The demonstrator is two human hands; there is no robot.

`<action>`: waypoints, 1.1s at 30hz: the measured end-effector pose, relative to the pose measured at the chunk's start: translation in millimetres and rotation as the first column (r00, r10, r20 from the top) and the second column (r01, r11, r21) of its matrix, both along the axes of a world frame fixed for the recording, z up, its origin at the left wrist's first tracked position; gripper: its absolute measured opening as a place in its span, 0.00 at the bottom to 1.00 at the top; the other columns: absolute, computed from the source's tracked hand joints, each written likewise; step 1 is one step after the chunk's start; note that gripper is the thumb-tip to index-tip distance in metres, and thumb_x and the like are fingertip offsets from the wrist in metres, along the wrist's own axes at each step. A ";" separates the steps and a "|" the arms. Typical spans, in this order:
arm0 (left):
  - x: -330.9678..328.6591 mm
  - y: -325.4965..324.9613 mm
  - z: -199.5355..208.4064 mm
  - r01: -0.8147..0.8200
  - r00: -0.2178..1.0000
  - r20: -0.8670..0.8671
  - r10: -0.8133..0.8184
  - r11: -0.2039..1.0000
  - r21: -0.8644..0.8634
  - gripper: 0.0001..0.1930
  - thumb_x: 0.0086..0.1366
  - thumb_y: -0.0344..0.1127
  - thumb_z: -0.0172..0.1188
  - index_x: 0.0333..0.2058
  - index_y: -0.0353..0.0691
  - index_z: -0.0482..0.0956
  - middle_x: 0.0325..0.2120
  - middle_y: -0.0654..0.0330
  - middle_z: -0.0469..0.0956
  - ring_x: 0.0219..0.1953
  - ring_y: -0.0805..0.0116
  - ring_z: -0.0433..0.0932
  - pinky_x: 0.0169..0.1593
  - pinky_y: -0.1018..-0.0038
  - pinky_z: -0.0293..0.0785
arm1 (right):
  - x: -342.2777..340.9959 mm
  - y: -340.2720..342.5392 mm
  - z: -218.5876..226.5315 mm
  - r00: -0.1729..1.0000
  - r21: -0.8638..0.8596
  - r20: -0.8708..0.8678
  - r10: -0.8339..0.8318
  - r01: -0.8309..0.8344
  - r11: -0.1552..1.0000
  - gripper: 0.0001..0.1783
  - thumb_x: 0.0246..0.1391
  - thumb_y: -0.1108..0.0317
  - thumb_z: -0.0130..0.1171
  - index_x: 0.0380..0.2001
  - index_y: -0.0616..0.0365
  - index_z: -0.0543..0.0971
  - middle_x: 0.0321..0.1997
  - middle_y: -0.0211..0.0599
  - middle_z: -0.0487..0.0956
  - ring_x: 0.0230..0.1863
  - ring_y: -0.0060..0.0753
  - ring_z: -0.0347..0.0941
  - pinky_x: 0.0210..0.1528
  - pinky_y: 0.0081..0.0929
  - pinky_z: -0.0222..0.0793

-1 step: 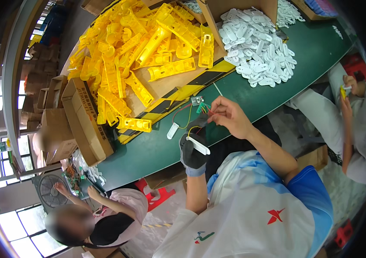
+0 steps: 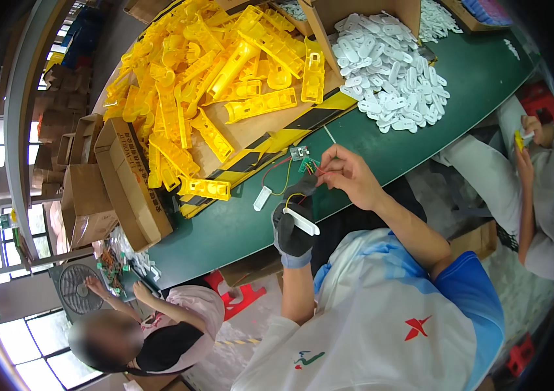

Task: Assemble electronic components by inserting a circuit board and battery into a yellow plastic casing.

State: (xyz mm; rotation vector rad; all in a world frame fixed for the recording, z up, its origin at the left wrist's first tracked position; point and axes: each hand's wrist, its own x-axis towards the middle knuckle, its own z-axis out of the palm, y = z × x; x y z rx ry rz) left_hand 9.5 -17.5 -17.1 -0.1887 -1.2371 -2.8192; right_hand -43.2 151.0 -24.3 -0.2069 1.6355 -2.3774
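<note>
Seen through the head camera I run from afar, a worker in a white and blue shirt handles wired parts at a green table. The gloved left hand has its fingers curled, a long white case lying across its palm. The bare right hand has thumb and forefinger drawn together on thin red wires, just beside the left fingertips. I see the small green circuit board at those wires' other end, near the table's edge trimmed in striped tape, with a small metal part touching it. A yellow wire runs down toward a short white piece on the table. Beyond, I count two heaps: yellow shells on cardboard and flat white pieces at right. One co-worker sits at left near a fan; another, at far right, holds a small yellow item.
</note>
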 end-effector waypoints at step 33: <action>46.0 -13.6 38.1 -0.503 0.728 -0.024 0.685 0.509 -0.699 0.20 0.66 0.30 0.53 0.56 0.31 0.69 0.56 0.47 0.70 0.55 0.58 0.72 0.58 0.67 0.69 | -40.4 31.9 105.5 0.878 0.464 -0.328 0.348 -0.171 0.869 0.08 0.51 0.70 0.68 0.34 0.62 0.84 0.26 0.33 0.84 0.26 0.20 0.79 0.32 0.18 0.71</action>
